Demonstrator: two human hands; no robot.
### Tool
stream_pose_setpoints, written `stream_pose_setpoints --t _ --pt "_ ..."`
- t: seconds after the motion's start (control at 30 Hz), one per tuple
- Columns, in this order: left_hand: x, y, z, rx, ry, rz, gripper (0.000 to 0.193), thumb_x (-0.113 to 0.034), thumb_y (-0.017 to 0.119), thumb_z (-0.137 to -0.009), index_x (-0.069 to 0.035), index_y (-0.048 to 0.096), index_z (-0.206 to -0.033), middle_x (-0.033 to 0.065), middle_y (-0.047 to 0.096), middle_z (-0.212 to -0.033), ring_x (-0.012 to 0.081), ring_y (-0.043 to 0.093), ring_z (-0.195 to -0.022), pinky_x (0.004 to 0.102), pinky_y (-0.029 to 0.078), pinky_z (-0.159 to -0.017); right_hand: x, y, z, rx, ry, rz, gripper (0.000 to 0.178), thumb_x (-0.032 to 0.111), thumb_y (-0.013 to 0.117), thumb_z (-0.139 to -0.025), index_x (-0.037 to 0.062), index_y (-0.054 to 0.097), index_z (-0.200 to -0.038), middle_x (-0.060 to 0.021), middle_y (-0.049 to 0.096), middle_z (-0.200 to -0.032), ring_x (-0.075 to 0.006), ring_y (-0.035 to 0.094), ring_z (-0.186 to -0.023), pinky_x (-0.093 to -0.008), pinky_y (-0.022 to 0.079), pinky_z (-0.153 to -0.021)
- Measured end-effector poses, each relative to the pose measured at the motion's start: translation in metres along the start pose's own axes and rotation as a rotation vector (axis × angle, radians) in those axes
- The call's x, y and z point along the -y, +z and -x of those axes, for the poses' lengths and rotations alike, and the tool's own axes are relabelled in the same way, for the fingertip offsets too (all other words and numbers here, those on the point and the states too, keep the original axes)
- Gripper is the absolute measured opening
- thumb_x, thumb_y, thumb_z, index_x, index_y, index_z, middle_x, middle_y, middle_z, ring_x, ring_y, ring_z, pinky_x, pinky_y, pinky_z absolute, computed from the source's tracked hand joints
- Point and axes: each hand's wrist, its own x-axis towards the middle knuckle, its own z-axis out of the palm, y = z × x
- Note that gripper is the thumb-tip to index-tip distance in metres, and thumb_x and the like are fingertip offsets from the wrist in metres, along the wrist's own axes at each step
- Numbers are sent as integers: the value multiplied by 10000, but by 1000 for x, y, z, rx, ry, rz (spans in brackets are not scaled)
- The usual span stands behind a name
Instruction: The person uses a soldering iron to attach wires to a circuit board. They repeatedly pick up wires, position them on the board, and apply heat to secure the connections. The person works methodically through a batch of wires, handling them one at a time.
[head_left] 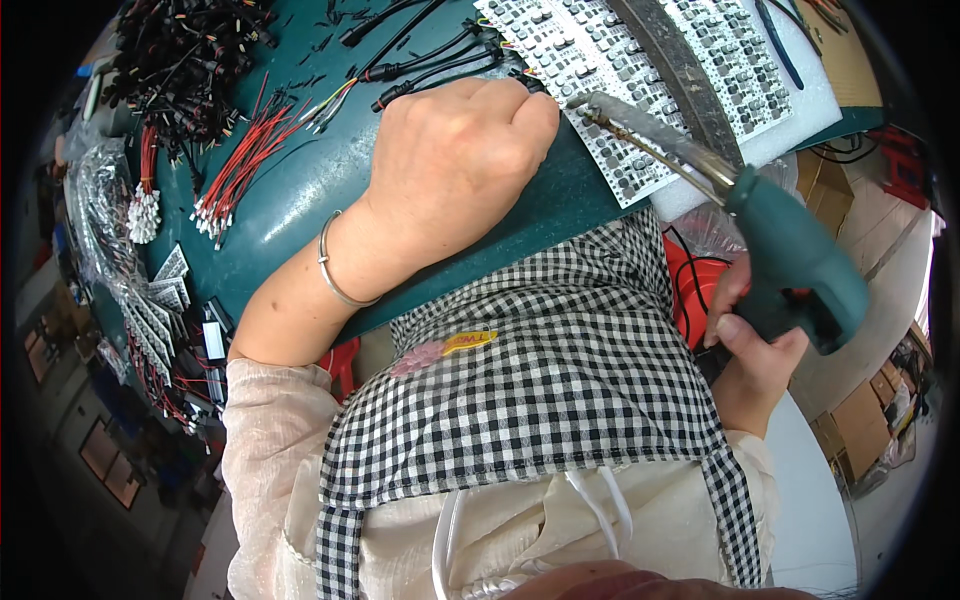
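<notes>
Fingers of the left hand (465,150), at top centre of the frame, are clenched with the knuckles up; the tips are hidden beneath, so we cannot tell whether they pinch anything. We find the right hand (760,345), at right of centre, grasping the handle of a green pistol-grip soldering gun (805,255), with the thumb against the grip.

The gun's long metal tip (590,108) points to the upper left and ends just beside the left knuckles, over the edge of a white circuit board panel (565,60). We cannot confirm contact with the panel. For sound work, we judge that the hot end should be kept clear of those knuckles, the right wrist steady, and the tip brought squarely onto a joint and held only briefly, sparing neighbouring components.

Further out, we note a dark metal bar (680,65) lying across the panels, which should help keep them flat, and white foam (815,115) beneath them. Black connector cables (425,72) lie at top centre on the green work surface (275,235). Red wires with white plugs (235,165) and a heap of black cables (185,60) occupy the upper left.
</notes>
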Motion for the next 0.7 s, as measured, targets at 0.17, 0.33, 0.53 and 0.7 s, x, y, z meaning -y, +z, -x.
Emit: stream_pose_setpoints --t 0.17,0.33,0.53,0.7 --pt "-1 -2 -1 -3 3 -10 226 -106 750 -695 -74 527 -685 43 504 -586 210 559 -523 327 430 -434 15 -6 -12 60 -27 -124 690 143 741 -727 -173 376 -1219 -82 488 -631 -129 452 -422 -235 404 -363" --pt "-1 -1 -1 -15 16 -16 243 -108 744 -691 -81 504 -662 40 471 -568 202 535 -503 324 414 -423 9 -9 -14 63 -64 -170 698 122 729 -730 -182 361 -1239 -91 501 -667 -130 465 -450 -235 406 -353" --pt "-4 -1 -3 -9 7 -41 252 -123 741 -702 -85 497 -657 33 468 -566 199 529 -501 323 406 -418 9 3 -19 -2 -92 -182 701 121 728 -732 -184 363 -1246 -106 518 -715 -135 482 -475 -235 412 -360" --pt "-5 -4 -4 29 -36 -48 236 -140 737 -714 -79 513 -672 40 502 -586 214 547 -526 332 422 -438 6 2 -26 60 -95 -218 703 121 716 -746 -174 348 -1269 -109 504 -692 -138 483 -476 -236 425 -378"
